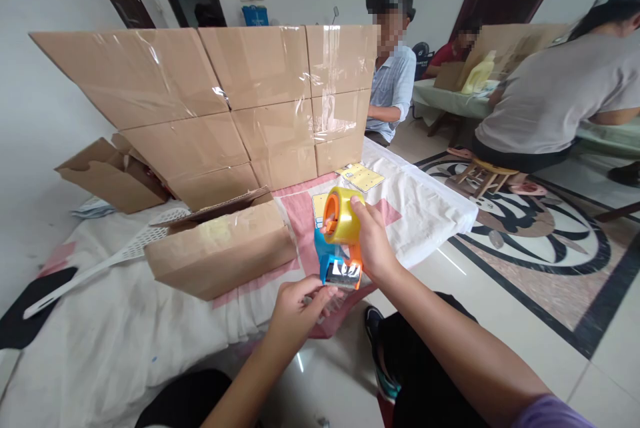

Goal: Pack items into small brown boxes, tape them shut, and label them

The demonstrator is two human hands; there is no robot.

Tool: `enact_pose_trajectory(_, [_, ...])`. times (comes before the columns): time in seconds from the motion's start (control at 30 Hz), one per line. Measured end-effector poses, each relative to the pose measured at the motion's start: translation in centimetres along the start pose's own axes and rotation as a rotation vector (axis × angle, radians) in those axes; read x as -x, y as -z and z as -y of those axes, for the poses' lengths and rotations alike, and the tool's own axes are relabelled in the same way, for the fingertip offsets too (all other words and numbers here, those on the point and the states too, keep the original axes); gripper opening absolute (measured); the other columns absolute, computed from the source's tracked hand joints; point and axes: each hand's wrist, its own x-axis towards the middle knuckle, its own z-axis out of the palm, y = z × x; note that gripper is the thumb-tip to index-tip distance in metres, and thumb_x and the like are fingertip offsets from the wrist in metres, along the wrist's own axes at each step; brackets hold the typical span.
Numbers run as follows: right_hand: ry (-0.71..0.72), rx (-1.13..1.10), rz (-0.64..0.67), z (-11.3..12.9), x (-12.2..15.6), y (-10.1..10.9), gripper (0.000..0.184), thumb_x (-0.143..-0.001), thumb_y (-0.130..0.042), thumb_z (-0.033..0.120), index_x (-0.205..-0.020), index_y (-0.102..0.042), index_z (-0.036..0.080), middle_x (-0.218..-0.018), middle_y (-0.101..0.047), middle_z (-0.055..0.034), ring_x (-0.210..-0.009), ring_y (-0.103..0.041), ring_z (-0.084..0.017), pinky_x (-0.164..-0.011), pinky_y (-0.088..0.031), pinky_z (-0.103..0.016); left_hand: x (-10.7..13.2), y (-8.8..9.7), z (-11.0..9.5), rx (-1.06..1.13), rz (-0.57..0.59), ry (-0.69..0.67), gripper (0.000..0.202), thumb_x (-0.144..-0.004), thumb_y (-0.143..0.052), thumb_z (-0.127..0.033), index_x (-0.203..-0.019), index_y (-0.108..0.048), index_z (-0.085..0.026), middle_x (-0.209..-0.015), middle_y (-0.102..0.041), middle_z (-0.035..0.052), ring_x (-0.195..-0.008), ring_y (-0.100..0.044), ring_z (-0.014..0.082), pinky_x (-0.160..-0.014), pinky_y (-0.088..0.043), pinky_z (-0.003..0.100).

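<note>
My right hand [373,241] is closed round a tape dispenser [339,241] with a blue and orange body and a yellowish roll of clear tape, held above the bed's near edge. My left hand [299,308] pinches at the dispenser's lower blade end, where the tape's free end [334,296] seems to be. Just left of the dispenser a small closed cardboard box [220,251] with a taped top lies on the white sheet.
A wall of taped cardboard boxes [225,101] stands behind. An open box [107,175] and a white fly swatter [100,265] lie left. Yellow cards [361,176] rest on the white sheet [425,205]. Three other people sit at the back and right. Patterned tiled floor is right.
</note>
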Motion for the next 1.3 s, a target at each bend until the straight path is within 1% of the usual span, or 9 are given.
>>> enact_pose_trajectory(0.13, [0.272,0.170,-0.093,-0.2,-0.5,1.0,0.040,-0.093,-0.053,0.060,-0.100,-0.057,0.021,-0.081,-0.070,-0.0042,-0.077,-0.069,-0.019,-0.070,-0.058,-0.034,0.1,0.0,-0.6,0.046,-0.005,0.049,0.026,-0.087,-0.064,-0.042,-0.091,-0.076,-0.020,-0.081,-0.078,0.0059,-0.048,-0.063,0.0152,-0.055,-0.054,0.027])
enact_pose_trajectory(0.27, [0.511,0.450,-0.014,-0.4,-0.4,2.0,0.036,-0.090,-0.061,0.055,-0.101,-0.056,0.022,-0.087,-0.070,-0.0048,-0.082,-0.068,-0.020,-0.075,-0.057,-0.036,0.2,-0.3,-1.4,0.051,-0.027,0.104,0.028,-0.087,-0.064,-0.045,-0.087,-0.076,-0.019,-0.083,-0.078,0.0069,-0.043,-0.059,0.0129,-0.047,-0.050,0.025])
enact_pose_trajectory(0.33, [0.565,0.460,0.004,-0.4,-0.1,2.1,0.034,-0.090,-0.061,0.054,-0.103,-0.055,0.023,-0.086,-0.071,-0.0048,-0.082,-0.068,-0.021,-0.076,-0.057,-0.038,0.3,-0.4,-1.5,0.057,-0.028,0.124,0.029,-0.086,-0.065,-0.046,-0.088,-0.076,-0.019,-0.082,-0.078,0.0071,-0.044,-0.059,0.0128,-0.047,-0.050,0.024])
enact_pose_trajectory(0.47, [0.565,0.301,-0.038,-0.4,0.4,1.8,0.033,-0.097,-0.050,0.054,-0.110,-0.052,0.024,-0.087,-0.071,-0.0049,-0.079,-0.069,-0.021,-0.074,-0.058,-0.040,0.3,-0.4,-1.2,0.074,-0.082,0.125,0.030,-0.081,-0.070,-0.047,-0.083,-0.076,-0.018,-0.075,-0.076,0.0067,-0.043,-0.054,0.0111,-0.044,-0.045,0.023])
enact_pose_trajectory(0.6, [0.602,0.408,-0.012,-0.6,1.1,1.6,0.035,-0.091,-0.059,0.056,-0.105,-0.055,0.024,-0.087,-0.072,-0.0059,-0.080,-0.069,-0.023,-0.077,-0.057,-0.043,0.3,-0.5,-0.6,0.070,-0.192,0.138,0.035,-0.079,-0.072,-0.051,-0.067,-0.071,-0.018,-0.059,-0.070,0.0037,-0.040,-0.048,0.0098,-0.040,-0.039,0.021])
enact_pose_trajectory(0.67, [0.596,0.347,-0.011,-0.6,1.4,1.2,0.034,-0.092,-0.058,0.056,-0.106,-0.054,0.024,-0.086,-0.072,-0.0057,-0.080,-0.070,-0.022,-0.075,-0.058,-0.042,0.3,-0.5,-0.4,0.074,-0.224,0.152,0.040,-0.080,-0.071,-0.052,-0.060,-0.067,-0.018,-0.055,-0.068,0.0026,-0.039,-0.045,0.0089,-0.040,-0.037,0.020])
enact_pose_trajectory(0.93, [0.345,0.034,-0.100,0.2,1.1,-0.3,0.033,-0.097,-0.050,0.055,-0.098,-0.053,0.022,-0.082,-0.069,-0.0036,-0.077,-0.071,-0.019,-0.066,-0.058,-0.032,0.4,-0.9,-0.9,0.056,-0.217,0.141,0.032,-0.081,-0.071,-0.047,-0.069,-0.071,-0.018,-0.062,-0.071,0.0036,-0.047,-0.055,0.0116,-0.043,-0.040,0.021])
enact_pose_trajectory(1.13, [0.348,0.089,-0.143,0.3,1.1,-0.2,0.036,-0.095,-0.052,0.056,-0.097,-0.054,0.021,-0.082,-0.069,-0.0045,-0.078,-0.070,-0.019,-0.069,-0.059,-0.032,0.8,-2.1,-1.9,0.137,-0.250,0.201,0.033,-0.076,-0.074,-0.047,-0.064,-0.069,-0.017,-0.059,-0.070,0.0038,-0.050,-0.057,0.0121,-0.043,-0.042,0.019])
enact_pose_trajectory(1.3, [0.417,0.193,-0.159,-0.1,0.3,0.5,0.033,-0.094,-0.056,0.053,-0.101,-0.055,0.021,-0.083,-0.070,-0.0036,-0.076,-0.069,-0.017,-0.069,-0.058,-0.032,0.9,-2.6,-2.7,0.186,-0.263,0.284,0.037,-0.072,-0.075,-0.051,-0.062,-0.068,-0.016,-0.056,-0.068,0.0033,-0.041,-0.048,0.0088,-0.034,-0.033,0.017])
